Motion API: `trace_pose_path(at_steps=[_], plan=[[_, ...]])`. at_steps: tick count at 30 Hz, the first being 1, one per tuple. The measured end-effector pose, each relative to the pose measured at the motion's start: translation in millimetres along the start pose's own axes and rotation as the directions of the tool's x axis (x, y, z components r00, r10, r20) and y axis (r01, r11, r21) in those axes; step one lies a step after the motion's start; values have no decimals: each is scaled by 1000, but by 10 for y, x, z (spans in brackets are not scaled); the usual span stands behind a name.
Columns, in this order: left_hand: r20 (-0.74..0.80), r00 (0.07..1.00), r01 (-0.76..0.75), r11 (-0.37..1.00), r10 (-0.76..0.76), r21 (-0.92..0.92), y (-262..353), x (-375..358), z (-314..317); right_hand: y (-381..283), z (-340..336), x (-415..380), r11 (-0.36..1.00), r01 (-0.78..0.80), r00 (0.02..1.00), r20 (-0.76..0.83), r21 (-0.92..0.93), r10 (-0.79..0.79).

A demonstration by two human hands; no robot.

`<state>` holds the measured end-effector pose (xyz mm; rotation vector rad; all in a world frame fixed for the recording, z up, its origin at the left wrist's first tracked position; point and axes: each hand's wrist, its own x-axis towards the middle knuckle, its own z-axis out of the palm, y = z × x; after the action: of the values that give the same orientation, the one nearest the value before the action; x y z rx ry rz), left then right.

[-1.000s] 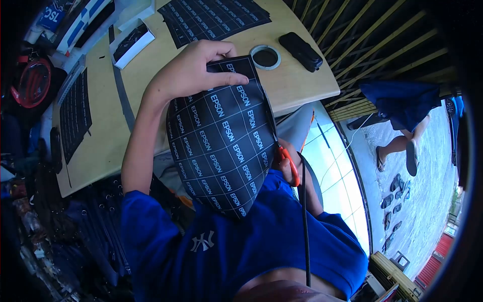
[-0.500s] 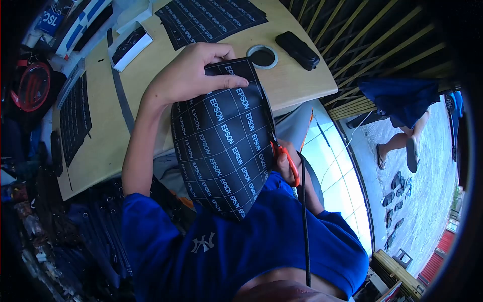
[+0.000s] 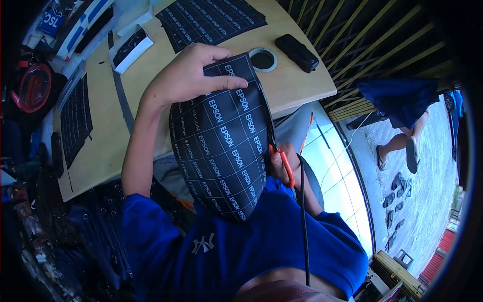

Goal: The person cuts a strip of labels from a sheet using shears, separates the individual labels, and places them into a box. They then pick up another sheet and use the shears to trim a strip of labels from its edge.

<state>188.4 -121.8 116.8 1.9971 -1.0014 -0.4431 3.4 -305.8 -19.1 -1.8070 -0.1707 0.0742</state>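
A black sheet (image 3: 221,146) with rows of white "EPSON" print and thin grid lines bows downward in front of my chest. Its upper end is pinched in my left hand (image 3: 188,75), thumb lying over the printed face. At the right-hand edge, my right hand (image 3: 291,151) grips orange-handled scissors (image 3: 287,168), partly hidden behind the sheet. The blades lie right along that edge, where a narrow dark strip runs. The sheet's lower end rests close to my blue shirt (image 3: 282,241).
On the wooden table (image 3: 100,146) are more printed sheets (image 3: 211,22), a tape roll (image 3: 262,59), a black case (image 3: 297,52) and an open white box (image 3: 132,50). A black cord (image 3: 304,216) hangs before me. Another person's legs (image 3: 397,143) show outside, near several sandals.
My right hand and the scissors have moved slightly left and down along the sheet's edge. The left hand keeps its hold in nearly the same place.
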Motion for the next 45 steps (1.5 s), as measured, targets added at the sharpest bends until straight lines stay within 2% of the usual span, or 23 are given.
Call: trace_pose_path(at_steps=[3, 6, 8, 16, 21, 24, 29, 45], plan=[[31, 999, 21, 1000, -21, 0, 46, -5, -21, -42, -7, -14, 999, -45, 999, 0, -24, 46], [9, 1000, 15, 1000, -15, 19, 73, -15, -28, -46, -10, -12, 998, -42, 999, 5, 39, 42], [3, 1000, -1, 1000, 1, 24, 89, -15, -31, -52, -16, -2, 998, 47, 999, 13, 53, -48], [0, 998, -56, 996, 56, 75, 185, -30, -28, -95, -19, 11, 995, 89, 996, 21, 44, -90], [34, 999, -2, 994, -2, 111, 240, -41, -34, -107, -26, 41, 992, 108, 994, 26, 59, -109], [45, 999, -12, 992, 6, 123, 288, -46, -42, -93, -43, 41, 995, 103, 992, 66, 5, -104], [41, 999, -20, 992, 14, 127, 337, -46, -36, -66, -5, 68, 992, 123, 992, -10, 19, -123], [37, 999, -18, 992, 14, 128, 343, -52, -44, -157, -15, 154, 993, 118, 991, -59, 25, -116]])
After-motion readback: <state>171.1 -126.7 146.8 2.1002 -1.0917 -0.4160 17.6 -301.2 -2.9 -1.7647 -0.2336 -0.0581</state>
